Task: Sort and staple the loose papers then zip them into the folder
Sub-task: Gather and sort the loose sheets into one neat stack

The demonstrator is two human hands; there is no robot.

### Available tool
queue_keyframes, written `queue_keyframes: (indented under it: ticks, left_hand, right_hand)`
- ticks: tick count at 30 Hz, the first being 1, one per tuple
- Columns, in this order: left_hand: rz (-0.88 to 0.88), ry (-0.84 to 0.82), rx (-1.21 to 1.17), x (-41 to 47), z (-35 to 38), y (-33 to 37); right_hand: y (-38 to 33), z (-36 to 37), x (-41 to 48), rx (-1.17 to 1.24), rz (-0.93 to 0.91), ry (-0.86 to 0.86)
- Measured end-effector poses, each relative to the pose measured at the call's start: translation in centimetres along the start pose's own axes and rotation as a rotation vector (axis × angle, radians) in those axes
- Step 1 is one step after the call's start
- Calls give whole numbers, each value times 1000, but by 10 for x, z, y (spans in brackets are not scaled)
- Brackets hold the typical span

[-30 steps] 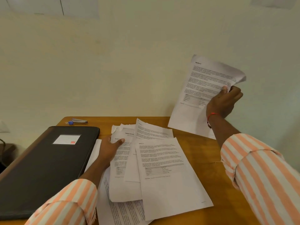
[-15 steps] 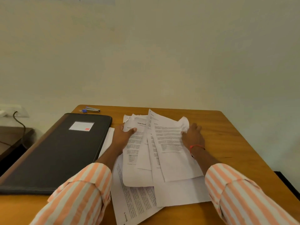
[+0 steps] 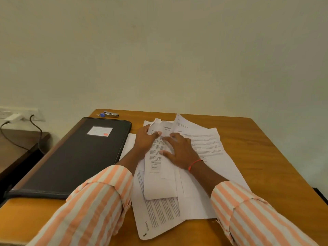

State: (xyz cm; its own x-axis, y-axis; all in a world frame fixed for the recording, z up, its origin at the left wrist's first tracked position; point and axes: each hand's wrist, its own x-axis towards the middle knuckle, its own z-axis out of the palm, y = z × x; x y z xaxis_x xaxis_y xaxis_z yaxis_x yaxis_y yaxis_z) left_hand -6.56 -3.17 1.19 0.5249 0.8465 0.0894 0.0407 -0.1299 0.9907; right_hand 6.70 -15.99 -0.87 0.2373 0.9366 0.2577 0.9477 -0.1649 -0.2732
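Note:
Several loose printed papers [image 3: 204, 148] lie overlapped in a messy heap on the wooden table [image 3: 257, 157]. My left hand [image 3: 145, 141] grips the left edge of one sheet near the heap's top, thumb over the page. My right hand [image 3: 179, 151] lies flat on the middle of the heap with its fingers spread, pressing the sheets down. A closed black zip folder [image 3: 76, 157] with a white label lies to the left of the papers. A small silver stapler [image 3: 111, 114] with a blue end sits at the table's far edge, behind the folder.
A plain wall stands right behind the table. To the left, a lower dark side table [image 3: 19, 148] carries cables that run from a wall socket [image 3: 19, 115]. Bare wood shows on the table's right side.
My right hand brought its raised sheet down onto the heap, let it go, then slid left to the heap's middle. My left hand stayed on the left sheets.

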Motion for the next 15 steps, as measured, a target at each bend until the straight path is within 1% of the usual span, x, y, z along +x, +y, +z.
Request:
queue_keyframes:
  ticks: [2,7,9,11,13,14,15]
  left_hand:
    - [5,3,35,-1,-5,0]
    - [-95,62,5,-2,-17,-10]
    - [-94,66,-12,-3,-21,-10]
    - [-88,107,-39,-4,-23,-8]
    - [-81,147,-82,-4,-25,-5]
    - [-84,160,-117,-3,-25,-3]
    - [-97,168,-146,-3,-27,-1]
  right_hand:
    - [10,3,-1,-31,49,-40]
    - [65,-18,-12,-88,154,-188]
    - [84,-26,-18,-96,161,-206]
    - [94,-32,-24,-100,144,-222]
    - [92,-36,-26,-98,128,-211]
    - [88,-38,-25,-74,128,-174]
    - [82,-40,-22,-30,132,-103]
